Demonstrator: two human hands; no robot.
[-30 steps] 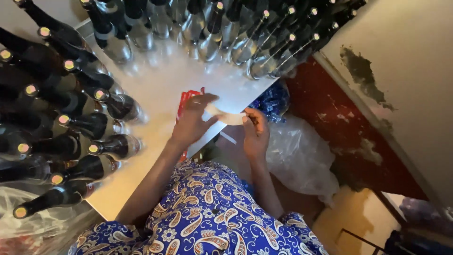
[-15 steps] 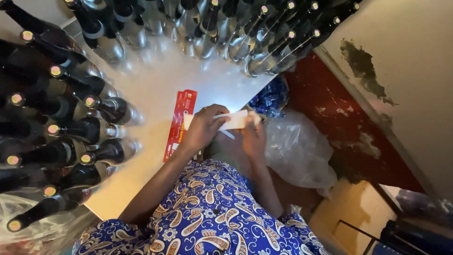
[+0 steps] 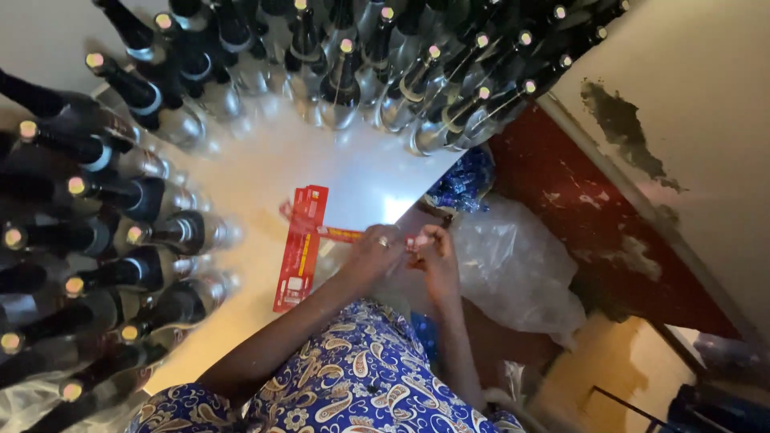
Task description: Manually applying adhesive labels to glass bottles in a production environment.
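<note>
Both hands meet at centre frame, left hand [image 3: 373, 255] and right hand [image 3: 435, 252] pinching a small red label [image 3: 341, 234] over the bench [image 3: 265, 168] edge. Dark bottles [image 3: 152, 200] crowd close; an elbow swing could likely topple them.

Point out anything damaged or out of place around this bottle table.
The wall on the right has a dark patch where paint has peeled away, with more flaking lower down. A crumpled clear plastic bag lies loose beside the table. The bottles stand upright in rows; none looks tipped or spilled.
</note>
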